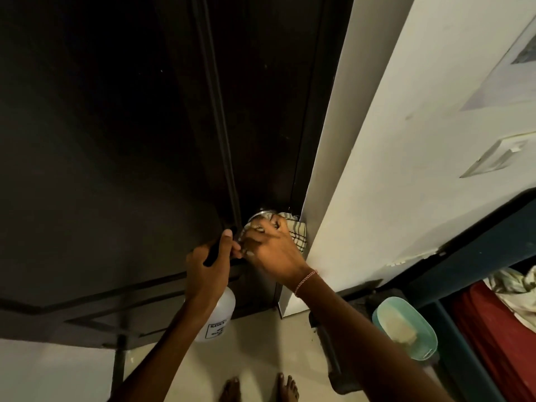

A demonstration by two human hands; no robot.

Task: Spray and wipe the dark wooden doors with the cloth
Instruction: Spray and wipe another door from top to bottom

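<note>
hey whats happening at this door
A person is cleaning a dark wooden door. The right hand presses a checked cloth over the round metal knob near the door's edge. The left hand holds a white spray bottle by its black trigger head, just beside the knob, body hanging down.

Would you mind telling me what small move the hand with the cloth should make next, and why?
Probably turn the right hand to rub the checked cloth around the metal door knob. The cloth is already bunched over the knob at the dark door edge, part of the knob shows bare on its left, and the left hand holds the spray bottle beside it.
</note>
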